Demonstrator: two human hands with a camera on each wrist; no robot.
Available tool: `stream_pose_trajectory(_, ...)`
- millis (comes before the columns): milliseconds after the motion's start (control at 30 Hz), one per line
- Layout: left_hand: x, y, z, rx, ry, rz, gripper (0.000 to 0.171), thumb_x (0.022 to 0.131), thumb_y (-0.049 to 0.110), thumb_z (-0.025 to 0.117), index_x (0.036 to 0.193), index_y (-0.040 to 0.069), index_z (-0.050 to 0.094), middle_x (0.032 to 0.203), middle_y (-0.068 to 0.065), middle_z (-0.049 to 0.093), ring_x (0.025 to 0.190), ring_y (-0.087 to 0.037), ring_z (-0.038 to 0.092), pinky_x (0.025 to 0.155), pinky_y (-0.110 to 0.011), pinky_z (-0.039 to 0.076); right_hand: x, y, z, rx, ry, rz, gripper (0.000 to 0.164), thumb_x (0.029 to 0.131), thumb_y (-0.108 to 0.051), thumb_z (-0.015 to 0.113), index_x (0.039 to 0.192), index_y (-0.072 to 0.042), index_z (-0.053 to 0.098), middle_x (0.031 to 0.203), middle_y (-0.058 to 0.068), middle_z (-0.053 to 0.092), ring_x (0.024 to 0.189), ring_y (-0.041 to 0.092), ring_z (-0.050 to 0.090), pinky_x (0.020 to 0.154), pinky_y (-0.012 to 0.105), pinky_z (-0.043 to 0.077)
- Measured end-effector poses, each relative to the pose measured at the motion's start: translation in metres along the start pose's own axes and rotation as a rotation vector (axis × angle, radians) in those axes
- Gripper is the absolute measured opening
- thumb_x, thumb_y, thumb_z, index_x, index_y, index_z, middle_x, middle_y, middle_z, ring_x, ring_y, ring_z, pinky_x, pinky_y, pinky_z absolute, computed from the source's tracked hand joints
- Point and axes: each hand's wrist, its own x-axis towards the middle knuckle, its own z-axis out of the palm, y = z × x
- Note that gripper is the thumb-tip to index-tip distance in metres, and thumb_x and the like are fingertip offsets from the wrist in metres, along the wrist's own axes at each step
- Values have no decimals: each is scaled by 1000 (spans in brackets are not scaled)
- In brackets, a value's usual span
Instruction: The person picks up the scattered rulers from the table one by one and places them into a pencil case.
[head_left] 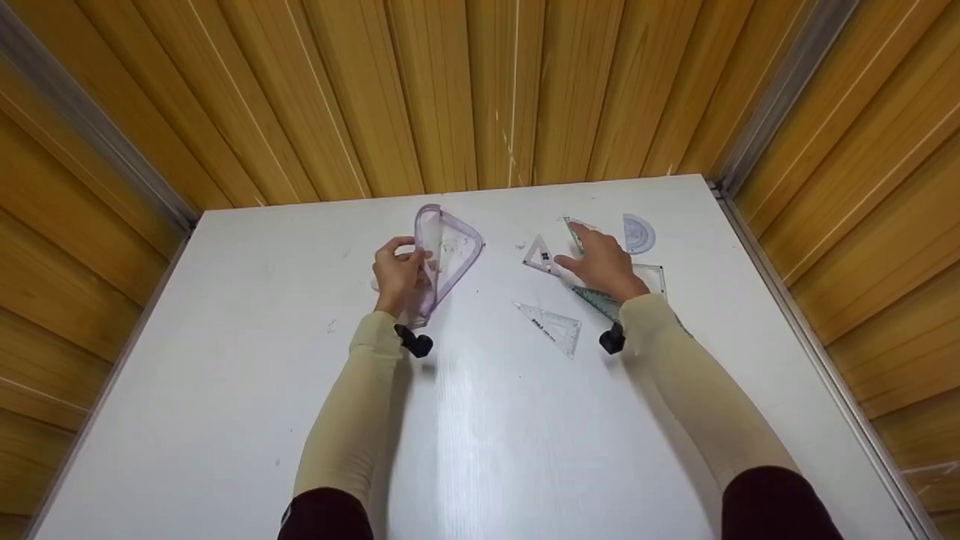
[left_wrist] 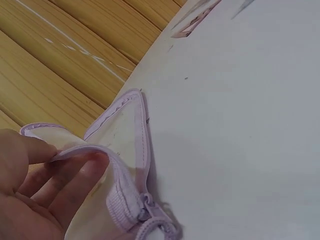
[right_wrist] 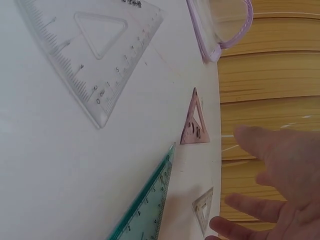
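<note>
My left hand [head_left: 396, 274] pinches the raised edge of a see-through zip pouch [head_left: 475, 255] with lilac trim, on the left of the table's middle. In the left wrist view the pouch's mouth gapes at the zipper [left_wrist: 123, 195], with fingers tucked under the flap. My right hand [head_left: 602, 262] is spread over the set squares with nothing in its grasp. A small clear set square [right_wrist: 202, 207] lies by its fingertips. Near its thumb is a pinkish set square [head_left: 538, 257]; a green set square [head_left: 595, 301] lies partly under the wrist.
Closer to me lies a clear set square [head_left: 555, 327] with black lettering. A pale protractor [head_left: 637, 234] lies beyond the right hand, and another clear piece [head_left: 657, 278] shows beside the right wrist. Wood-patterned walls [head_left: 480, 97] stand behind the white table [head_left: 225, 375] and at both sides.
</note>
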Motion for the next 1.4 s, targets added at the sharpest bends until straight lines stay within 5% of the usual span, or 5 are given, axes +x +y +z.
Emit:
stream_pose_trajectory(500,4,-4,3,-39,72,-21,13,97,16,69,108,9,71,86,-11,78,54,-10,64,45,-21,49,12,-18,16,-45,40,38,79,95,-36,74,160,-15,34,161,16,40,146,39,37,114,61,36)
stream_pose_trajectory(1100,-1,3,4,-156,18,-85,21,99,12,68,118,1,69,93,-13,78,58,-12,63,51,-26,56,26,-34,36,-11,31,51,77,92,-28,79,157,-8,41,155,18,48,143,39,41,115,61,34)
stream_pose_trajectory(1400,-3,5,3,-227,-5,-92,32,96,5,71,126,-2,65,98,-21,75,58,-13,56,48,-24,49,27,-35,41,5,49,46,75,93,-26,78,156,-8,42,153,15,51,142,39,43,115,59,35)
